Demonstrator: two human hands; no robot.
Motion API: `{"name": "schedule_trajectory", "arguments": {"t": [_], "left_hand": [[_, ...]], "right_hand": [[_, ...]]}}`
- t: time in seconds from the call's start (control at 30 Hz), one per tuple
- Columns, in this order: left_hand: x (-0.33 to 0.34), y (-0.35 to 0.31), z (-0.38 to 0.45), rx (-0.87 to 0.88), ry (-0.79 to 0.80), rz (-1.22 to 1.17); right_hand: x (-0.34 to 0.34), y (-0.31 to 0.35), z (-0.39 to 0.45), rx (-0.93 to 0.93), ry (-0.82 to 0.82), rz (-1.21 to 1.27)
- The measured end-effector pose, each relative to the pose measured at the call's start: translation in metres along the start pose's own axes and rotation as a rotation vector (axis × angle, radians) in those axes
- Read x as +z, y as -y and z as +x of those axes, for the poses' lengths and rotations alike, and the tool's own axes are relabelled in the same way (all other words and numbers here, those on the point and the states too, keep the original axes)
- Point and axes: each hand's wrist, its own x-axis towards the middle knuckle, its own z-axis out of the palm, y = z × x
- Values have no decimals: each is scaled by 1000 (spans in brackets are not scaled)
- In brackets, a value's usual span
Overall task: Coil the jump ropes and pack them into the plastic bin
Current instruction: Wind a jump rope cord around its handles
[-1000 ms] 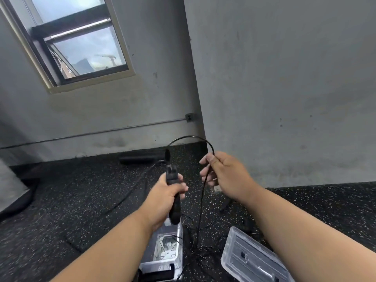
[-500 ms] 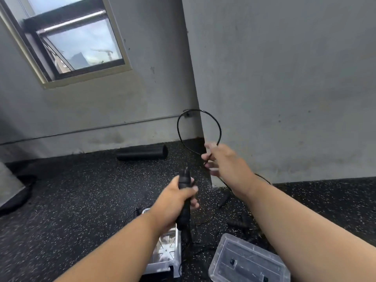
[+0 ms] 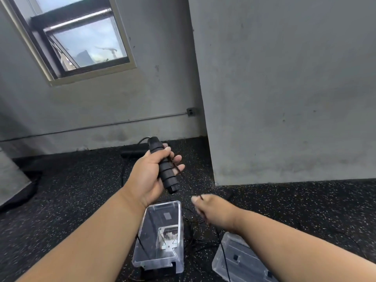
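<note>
left hand (image 3: 150, 176) gripping black jump rope handle (image 3: 163, 166), held above clear plastic bin (image 3: 162, 233) | right hand (image 3: 211, 210) blurred, pinching thin rope cord (image 3: 201, 197) | bin sitting open on floor, lid (image 3: 240, 259) lying beside it

The jump rope handle (image 3: 165, 167) looked matt black and ribbed, like foam. The bin (image 3: 160, 234) and lid (image 3: 242, 261) were clear glossy plastic. The floor (image 3: 67, 192) was rough speckled rubber.
</note>
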Motion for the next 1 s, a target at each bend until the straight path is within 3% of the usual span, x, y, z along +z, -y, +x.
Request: {"name": "schedule_trajectory", "arguments": {"t": [0.07, 0.17, 0.37, 0.63, 0.83, 1.0], "left_hand": [[-16, 1, -5, -25, -28, 45], [-39, 18, -18, -138, 11, 212], [-46, 83, -54, -278, 217, 681], [-23, 123, -55, -266, 317, 728], [-24, 124, -47, -249, 226, 642], [-19, 97, -29, -116, 112, 464]], "right_hand": [[-16, 12, -4, -101, -187, 67], [-33, 33, -4, -187, -359, 437], [-43, 77, -9, -381, -281, 869], [-57, 99, -15, -511, -236, 1164], [-79, 92, -13, -501, -348, 1201], [-75, 56, -3, -208, -410, 719]]}}
